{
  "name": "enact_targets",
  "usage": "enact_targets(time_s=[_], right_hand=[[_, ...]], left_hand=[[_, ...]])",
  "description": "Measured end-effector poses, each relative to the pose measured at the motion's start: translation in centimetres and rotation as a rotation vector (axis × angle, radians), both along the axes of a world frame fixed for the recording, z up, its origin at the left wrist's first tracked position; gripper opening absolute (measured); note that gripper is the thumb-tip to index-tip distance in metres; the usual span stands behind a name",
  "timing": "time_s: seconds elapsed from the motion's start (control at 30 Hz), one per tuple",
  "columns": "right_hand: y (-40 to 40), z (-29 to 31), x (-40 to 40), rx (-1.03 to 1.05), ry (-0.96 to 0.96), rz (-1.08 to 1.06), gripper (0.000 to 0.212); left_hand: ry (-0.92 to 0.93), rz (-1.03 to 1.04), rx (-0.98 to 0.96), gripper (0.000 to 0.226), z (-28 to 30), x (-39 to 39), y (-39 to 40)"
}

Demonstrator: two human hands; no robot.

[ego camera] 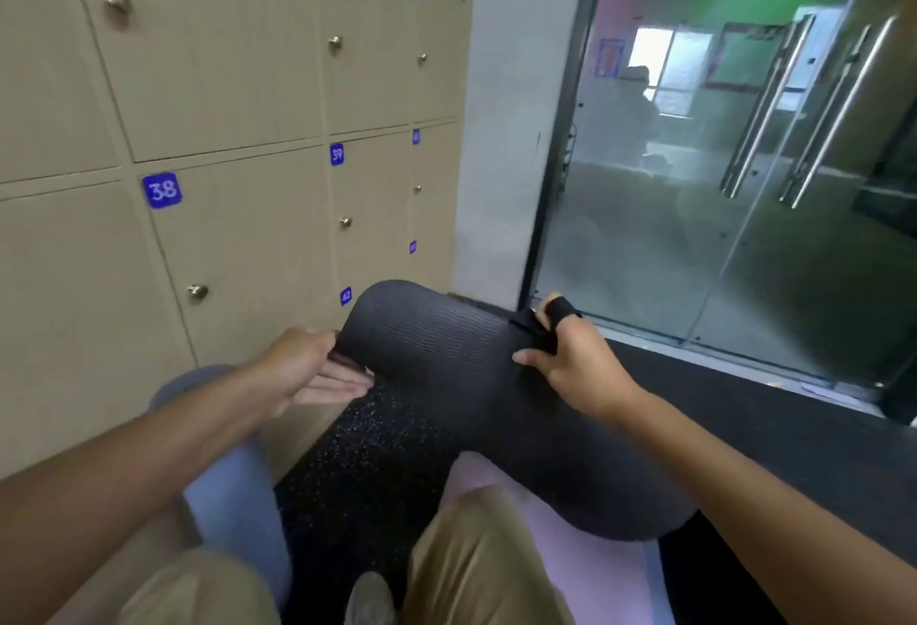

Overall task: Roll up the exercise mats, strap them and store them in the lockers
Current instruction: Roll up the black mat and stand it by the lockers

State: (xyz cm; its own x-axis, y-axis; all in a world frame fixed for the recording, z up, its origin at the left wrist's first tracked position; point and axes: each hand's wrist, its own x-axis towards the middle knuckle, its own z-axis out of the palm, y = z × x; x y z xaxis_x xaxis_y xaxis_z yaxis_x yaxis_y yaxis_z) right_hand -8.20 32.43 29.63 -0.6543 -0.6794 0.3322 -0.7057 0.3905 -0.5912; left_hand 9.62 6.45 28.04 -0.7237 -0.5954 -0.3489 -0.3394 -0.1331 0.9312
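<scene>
A rolled black exercise mat (446, 356) lies across my lap, one end pointing at the lockers (238, 93). My left hand (307, 369) is at that end, thumb on the roll's edge and fingers stretched flat beneath it. My right hand (570, 361) rests on top of the roll and pinches a black strap (556, 314), which loops over my raised index finger. A rolled blue mat (233, 470) stands against the lockers under my left forearm. A pink mat (585, 560) lies flat under my legs.
Beige locker doors with brass knobs and blue number tags, 38 (162, 190) and 39 (337, 154), fill the left wall, all closed. A glass door with long steel handles (764, 113) stands on the right. Black speckled flooring (357, 465) runs between them.
</scene>
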Motion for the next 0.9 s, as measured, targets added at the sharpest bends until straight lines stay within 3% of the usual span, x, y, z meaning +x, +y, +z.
enact_targets(time_s=[0.13, 0.2, 0.3, 0.4, 0.5, 0.6, 0.7, 0.9], right_hand=[[-3.4, -1.1, 4.5, 0.1, 0.002, 0.202, 0.045], [-4.7, -1.9, 6.6, 0.142, 0.013, 0.306, 0.045], [-6.0, -2.9, 8.8, 0.218, 0.035, 0.432, 0.037], [-6.7, -3.8, 10.3, 0.212, 0.039, 0.516, 0.042], [-7.0, -4.4, 11.1, 0.185, 0.054, 0.551, 0.049], [-6.8, -4.9, 11.4, 0.158, 0.011, 0.508, 0.051], [-5.6, -5.2, 10.9, 0.163, 0.016, 0.454, 0.052], [0.1, -4.5, 8.2, 0.326, 0.155, 0.338, 0.05]], left_hand=[[-0.348, -0.095, -0.024, 0.041, -3.5, 7.6, -3.9], [-0.435, -0.137, -0.241, 0.04, -4.1, 10.1, -5.5], [-0.248, -0.145, -0.641, 0.037, -2.3, 11.6, -6.0], [-0.013, -0.305, -0.599, 0.026, 1.1, 11.5, -3.3], [-0.158, -0.626, -0.742, 0.026, 1.7, 10.6, -0.7], [-0.213, -0.773, -0.874, 0.016, -0.4, 9.8, 0.4], [-0.17, -0.72, -1.007, 0.013, -2.6, 9.7, 0.7], [-0.121, -0.652, -1.038, 0.019, -5.0, 9.9, 2.4]])
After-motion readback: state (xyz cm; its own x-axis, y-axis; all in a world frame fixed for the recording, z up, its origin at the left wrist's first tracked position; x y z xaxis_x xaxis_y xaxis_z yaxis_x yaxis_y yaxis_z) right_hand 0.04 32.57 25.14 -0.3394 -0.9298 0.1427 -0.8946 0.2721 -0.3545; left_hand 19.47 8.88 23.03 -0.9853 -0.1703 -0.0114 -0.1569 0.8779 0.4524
